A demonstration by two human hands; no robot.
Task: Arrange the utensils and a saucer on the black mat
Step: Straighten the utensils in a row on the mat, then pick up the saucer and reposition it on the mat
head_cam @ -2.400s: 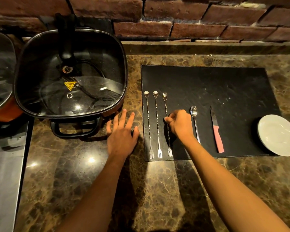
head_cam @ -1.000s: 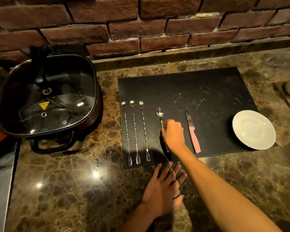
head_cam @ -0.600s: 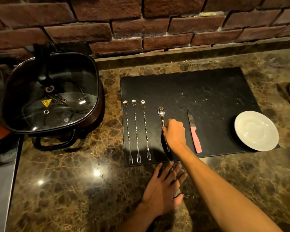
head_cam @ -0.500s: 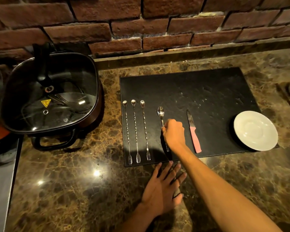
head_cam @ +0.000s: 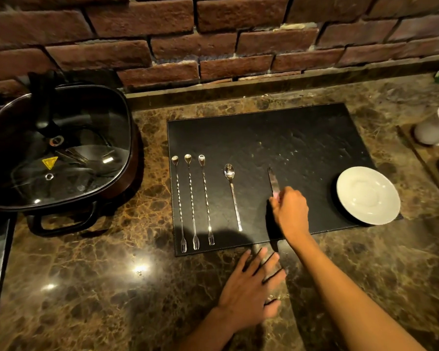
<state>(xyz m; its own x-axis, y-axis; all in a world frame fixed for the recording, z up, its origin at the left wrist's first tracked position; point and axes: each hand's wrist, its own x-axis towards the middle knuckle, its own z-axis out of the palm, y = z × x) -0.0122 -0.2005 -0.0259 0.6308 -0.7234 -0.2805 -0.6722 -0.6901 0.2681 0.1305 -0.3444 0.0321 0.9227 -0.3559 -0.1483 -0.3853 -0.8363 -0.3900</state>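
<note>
A black mat [head_cam: 276,138] lies on the marble counter. Three long twisted fork-spoons [head_cam: 192,198] lie parallel along its left side. A small spoon [head_cam: 233,193] lies to their right, free of any hand. My right hand [head_cam: 290,212] covers the pink handle of a knife [head_cam: 272,181]; only the blade shows beyond my fingers, which are closed around the handle. A white saucer [head_cam: 368,195] sits on the mat's front right corner, partly overhanging the edge. My left hand [head_cam: 251,285] rests flat on the counter in front of the mat, fingers spread.
A square electric pan with a glass lid [head_cam: 56,150] stands to the left of the mat. A brick wall [head_cam: 213,41] runs behind the counter. White cups [head_cam: 436,127] stand on a tray at the far right.
My right hand has left the small spoon and moved right onto the knife's handle. The spoon now lies uncovered. My left hand stays flat on the counter.
</note>
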